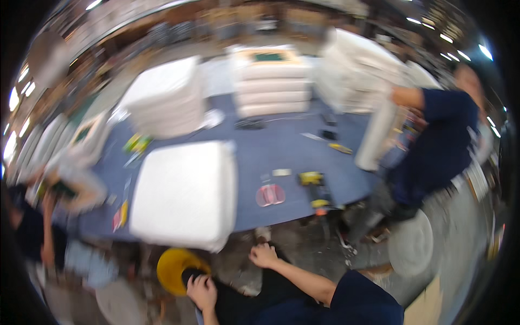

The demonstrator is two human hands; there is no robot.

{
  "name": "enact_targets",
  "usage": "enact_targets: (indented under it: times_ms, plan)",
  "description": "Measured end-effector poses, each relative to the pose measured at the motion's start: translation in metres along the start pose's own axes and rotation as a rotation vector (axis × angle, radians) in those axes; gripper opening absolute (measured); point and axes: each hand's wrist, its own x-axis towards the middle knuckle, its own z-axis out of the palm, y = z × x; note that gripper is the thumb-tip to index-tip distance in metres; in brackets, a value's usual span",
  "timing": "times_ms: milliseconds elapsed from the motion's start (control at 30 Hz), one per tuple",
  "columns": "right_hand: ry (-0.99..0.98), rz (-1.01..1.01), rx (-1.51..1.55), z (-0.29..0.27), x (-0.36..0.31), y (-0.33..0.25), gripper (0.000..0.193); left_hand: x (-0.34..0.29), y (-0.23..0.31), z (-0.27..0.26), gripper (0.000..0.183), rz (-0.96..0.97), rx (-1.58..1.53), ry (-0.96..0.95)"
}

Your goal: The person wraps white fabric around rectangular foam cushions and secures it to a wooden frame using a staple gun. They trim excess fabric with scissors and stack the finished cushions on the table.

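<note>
Our left hand (202, 292) and right hand (264, 255) rest on our dark-trousered legs (273, 284), fingers loosely bent, empty; the white cushion stack (181, 189) lies ahead, along the worktop's (271, 143) near edge.

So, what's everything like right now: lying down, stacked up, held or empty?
Bare left hand: nothing visible in it, resting on the black cloth trousers.
Bare right hand: nothing visible in it, resting there too.
Nearest white square padded pile: lying flat on the blue-grey table.
Back-middle white padded pile: stacked in layers.
Yellow-and-black handheld tool: lying down; on or off, can't tell.
Pink rounded item: lying on the table, blurred.
</note>
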Motion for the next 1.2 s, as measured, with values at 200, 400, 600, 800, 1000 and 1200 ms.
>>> enact_targets:
  times_ms: [200, 400, 600, 800, 1000, 1200]
  plan:
    - [-0.031, 0.437, 0.171, -0.068, -0.174, 0.146, 0.050, 0.065, 0.054, 0.000, 0.102, -0.559, -1.134, -0.367]
    - [0.338, 0.493, 0.408, -0.059, -0.233, 0.171, 0.042, 0.140, 0.130, 0.061, 0.127, -0.943, -1.327, 0.069]
    - [0.340, 0.249, 0.638, -0.016, -0.170, 0.095, 0.037, 0.134, 0.147, 0.081, 0.130, -0.836, -1.366, 0.283]
    - [-0.119, 0.002, 0.308, -0.046, -0.148, 0.012, 0.030, 0.128, 0.119, 0.072, 0.132, -0.776, -1.422, 0.302]
    - [-0.118, -0.017, 0.221, -0.037, -0.152, 0.020, 0.028, 0.038, 0.074, -0.028, 0.080, -0.602, -1.352, 0.154]
    - [0.020, 0.096, 0.439, -0.029, -0.139, 0.020, 0.026, 0.024, 0.086, -0.055, 0.076, -0.560, -1.109, 0.195]
